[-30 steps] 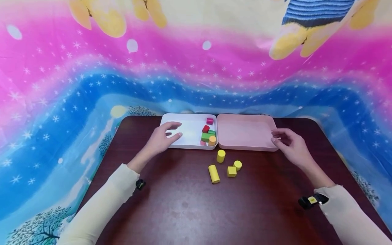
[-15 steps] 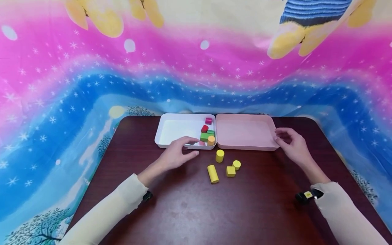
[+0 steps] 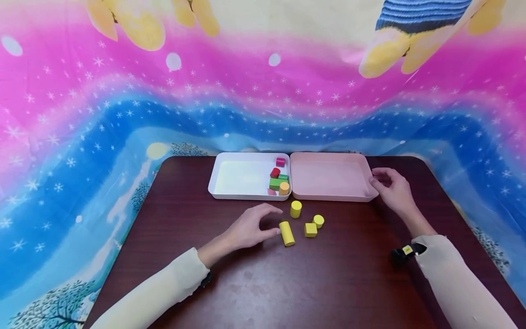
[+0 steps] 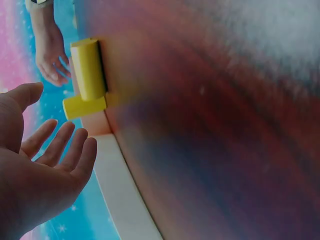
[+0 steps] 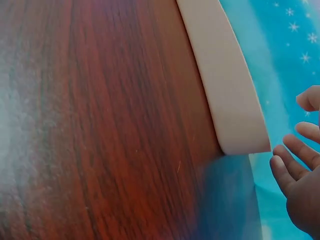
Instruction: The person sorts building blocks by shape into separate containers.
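Observation:
My left hand (image 3: 252, 227) is over the table, thumb and fingers spread apart, nothing between them. Its fingertips are right beside a long yellow cylinder (image 3: 286, 233) lying on its side. In the left wrist view the same hand (image 4: 55, 160) shows relaxed fingers near that yellow cylinder (image 4: 87, 69). A shorter yellow cylinder (image 3: 296, 209) stands upright behind it, and a yellow cube (image 3: 310, 230) with a small yellow cylinder (image 3: 318, 221) sits to the right. At the right end of the pink tray (image 3: 333, 198), my right hand (image 3: 395, 191) holds nothing, its fingers loosely bent.
A white tray (image 3: 238, 197) stands left of the pink one, their sides together at the table's far edge. Along its right side lie several blocks, among them a green block (image 3: 277, 184), an orange cylinder (image 3: 284, 188) and a red block (image 3: 275, 172). A patterned cloth (image 3: 246, 109) hangs behind the table.
My left hand has moved from over the white tray, toward me and to the right, to the long yellow cylinder. My right hand has shifted slightly right. The blocks stay put.

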`<state>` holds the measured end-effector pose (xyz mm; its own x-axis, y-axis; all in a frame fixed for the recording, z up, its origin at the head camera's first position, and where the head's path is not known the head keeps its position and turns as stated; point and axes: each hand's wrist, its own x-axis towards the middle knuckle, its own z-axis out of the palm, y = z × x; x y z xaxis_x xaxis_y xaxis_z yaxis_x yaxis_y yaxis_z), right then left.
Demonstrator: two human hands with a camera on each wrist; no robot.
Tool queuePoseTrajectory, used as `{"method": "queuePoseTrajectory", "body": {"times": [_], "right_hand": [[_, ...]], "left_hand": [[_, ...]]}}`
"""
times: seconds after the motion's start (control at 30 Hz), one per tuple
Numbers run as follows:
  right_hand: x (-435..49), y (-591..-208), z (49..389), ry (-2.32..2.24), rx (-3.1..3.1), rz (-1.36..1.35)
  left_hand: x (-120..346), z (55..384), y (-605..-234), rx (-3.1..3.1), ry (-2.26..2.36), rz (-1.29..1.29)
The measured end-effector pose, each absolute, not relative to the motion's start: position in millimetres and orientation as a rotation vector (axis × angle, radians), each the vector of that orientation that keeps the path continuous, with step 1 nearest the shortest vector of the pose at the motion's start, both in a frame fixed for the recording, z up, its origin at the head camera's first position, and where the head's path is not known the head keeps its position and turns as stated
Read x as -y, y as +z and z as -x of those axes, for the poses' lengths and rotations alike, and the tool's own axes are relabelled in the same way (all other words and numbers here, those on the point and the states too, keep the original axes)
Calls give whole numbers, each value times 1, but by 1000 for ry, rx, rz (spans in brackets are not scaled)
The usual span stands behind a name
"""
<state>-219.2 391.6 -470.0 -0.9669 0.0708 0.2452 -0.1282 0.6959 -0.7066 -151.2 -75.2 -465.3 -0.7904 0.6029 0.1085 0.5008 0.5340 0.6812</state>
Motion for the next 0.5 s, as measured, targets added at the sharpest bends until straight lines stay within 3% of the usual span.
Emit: {"method": "queuePoseTrajectory", "body": {"times": [0.5], "right_hand": [[-399,-477,240,1188,2712,87]], "left_hand": [[61,144,-479,-2603,1060,-1033]]}}
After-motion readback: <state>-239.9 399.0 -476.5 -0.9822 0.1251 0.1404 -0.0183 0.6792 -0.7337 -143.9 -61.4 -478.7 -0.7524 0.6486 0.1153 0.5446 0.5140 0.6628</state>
